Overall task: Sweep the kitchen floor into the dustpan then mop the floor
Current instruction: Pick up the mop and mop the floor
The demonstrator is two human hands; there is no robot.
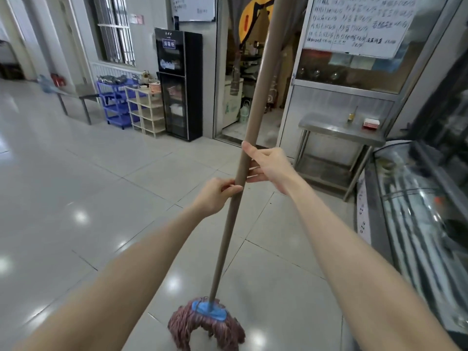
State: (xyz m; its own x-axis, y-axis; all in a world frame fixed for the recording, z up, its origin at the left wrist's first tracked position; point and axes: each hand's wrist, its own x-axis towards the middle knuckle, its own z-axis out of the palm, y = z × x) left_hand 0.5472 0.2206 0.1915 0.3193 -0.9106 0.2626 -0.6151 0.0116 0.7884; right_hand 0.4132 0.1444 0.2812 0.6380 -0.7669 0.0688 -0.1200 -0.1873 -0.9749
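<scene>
Both hands are on the mop handle (229,224), arms stretched forward. The left hand (217,196) is the lower one. Its fingers are curled and its fingertips pinch the pole from the left side. The right hand (269,168) sits just above it on the right side of the pole, with the thumb lying up along the front and the fingers reaching round behind. It's a loose hold, not a tight fist. The two hands are close together but don't touch.

The handle is tan and leans up and to the right, running out of the top of the view. The mop head (207,325) is down on the grey tiled floor (76,186) at bottom centre, between the forearms. Its reddish-brown strands are splayed out under a blue collar (209,310).

The rest, quickly. We see a black glass-front cabinet (179,84) against the far wall, with a beige rack (147,110) and a blue rack (114,105) to its left. Right of the cabinet is an open doorway (272,102), partly hidden by the pole. Further right a steel table (339,130) stands under a glazed partition with handwritten sheets (359,24) stuck on it. A glass display counter (417,211) runs along the right edge. We can't read the writing on the sheets.
</scene>
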